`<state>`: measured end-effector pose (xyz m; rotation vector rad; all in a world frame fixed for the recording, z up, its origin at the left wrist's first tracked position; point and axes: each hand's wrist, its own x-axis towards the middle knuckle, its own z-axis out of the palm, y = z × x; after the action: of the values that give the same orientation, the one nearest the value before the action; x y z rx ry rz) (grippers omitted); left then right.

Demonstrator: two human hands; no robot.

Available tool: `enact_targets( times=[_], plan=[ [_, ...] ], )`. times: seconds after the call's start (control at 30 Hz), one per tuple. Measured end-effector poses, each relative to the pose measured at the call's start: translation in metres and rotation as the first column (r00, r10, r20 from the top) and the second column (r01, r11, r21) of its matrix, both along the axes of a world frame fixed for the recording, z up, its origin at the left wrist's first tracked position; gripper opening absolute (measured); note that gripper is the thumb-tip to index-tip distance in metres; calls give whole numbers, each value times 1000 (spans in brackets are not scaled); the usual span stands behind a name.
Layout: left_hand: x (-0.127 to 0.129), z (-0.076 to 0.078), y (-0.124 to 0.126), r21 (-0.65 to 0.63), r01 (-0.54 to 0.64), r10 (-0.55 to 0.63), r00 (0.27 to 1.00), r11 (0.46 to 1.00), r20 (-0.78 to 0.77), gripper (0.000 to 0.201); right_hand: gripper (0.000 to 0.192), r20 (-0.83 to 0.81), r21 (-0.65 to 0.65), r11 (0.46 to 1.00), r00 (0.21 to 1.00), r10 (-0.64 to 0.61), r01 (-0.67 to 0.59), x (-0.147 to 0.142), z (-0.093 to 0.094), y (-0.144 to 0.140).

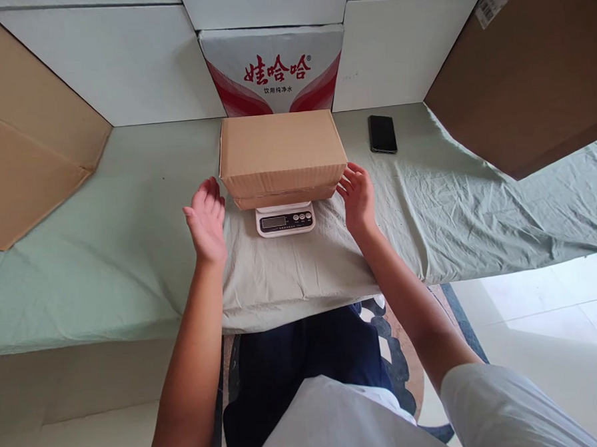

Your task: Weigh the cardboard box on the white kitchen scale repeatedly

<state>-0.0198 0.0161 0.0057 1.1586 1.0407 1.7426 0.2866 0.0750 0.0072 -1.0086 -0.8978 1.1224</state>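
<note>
Leaning against the wall at the far left, a flattened cardboard sheet (19, 151) slopes down onto the pale green cloth (105, 273) that covers the table, its lower corner resting near the cloth's left side. Between that sheet and the middle, the cloth lies bare and fairly smooth, running to a front edge that drops off above the person's lap.

The left hand (205, 218) hovers with palm turned inward and fingers spread loosely, holding nothing; it sits just beside the left end of the brown cardboard box (281, 151) with a narrow gap between them. The box is closed and rests level on a small white kitchen scale (285, 219), overhanging it on both sides so that only the scale's front strip with display and buttons shows. Behind the box, touching or nearly touching it, stands a white carton with red print (273, 68) against the wall of white panels.

The right hand (358, 194) is also open, fingers slightly curled, fingertips at or just off the box's lower right corner; whether they touch cannot be told. Further right and well apart, a black phone (382, 134) lies flat near the wall. Beyond it the cloth wrinkles, and a large brown cardboard panel (531, 71) tilts over the table's right end.
</note>
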Motion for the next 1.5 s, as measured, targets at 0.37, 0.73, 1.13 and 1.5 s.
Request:
enact_targets(
  times=[0.37,0.73,1.13,1.5],
  plan=[
    [1,-3,-1,0,-4,4,996,1000,-85,76,43,-14,-5,1000,1000,24,-24,-6,5,-4],
    [2,3,-1,-62,0,-4,998,998,-67,86,28,-29,-19,998,998,61,-62,-12,10,-8],
    [2,3,0,-71,8,-8,1000,997,-8,85,30,43,21,995,995,93,-94,-10,3,-6],
    [0,-1,0,-43,20,-23,997,999,-78,85,31,41,21,995,995,95,-96,-11,5,-8]
  ],
)
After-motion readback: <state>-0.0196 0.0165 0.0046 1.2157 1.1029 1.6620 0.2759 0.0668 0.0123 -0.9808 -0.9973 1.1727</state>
